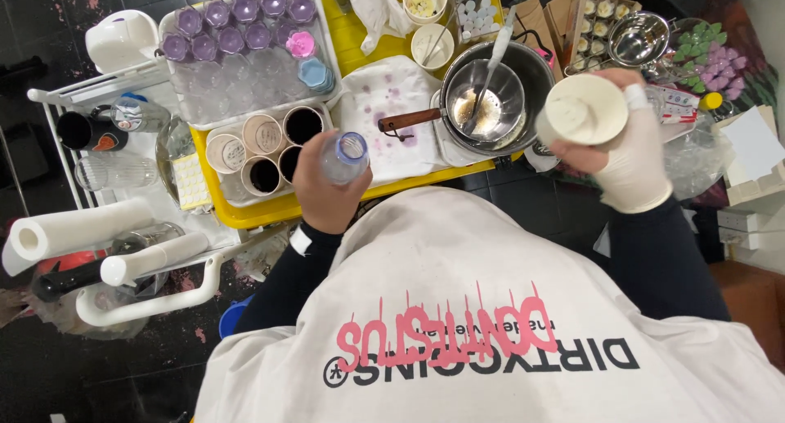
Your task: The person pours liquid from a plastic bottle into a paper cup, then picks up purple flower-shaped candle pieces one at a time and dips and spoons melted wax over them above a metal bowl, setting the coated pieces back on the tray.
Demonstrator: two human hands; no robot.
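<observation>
pan [491, 96] on tray [245, 214], cups [266, 149] left

Shiny metal pot [523, 71], clear glass jar [343, 157], stained white cloth [392, 116].

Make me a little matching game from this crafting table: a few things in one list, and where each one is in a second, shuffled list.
Things:
1. Small clear bottle
2. White paper cup
3. Metal saucepan with brown handle
4. Purple-filled little glasses

Places:
a. in the white tray at the far left of the yellow table
b. in the left hand
c. in the gloved right hand
d. inside a bigger metal pot, spoon in it

Pairs: 1-b, 2-c, 3-d, 4-a
</observation>
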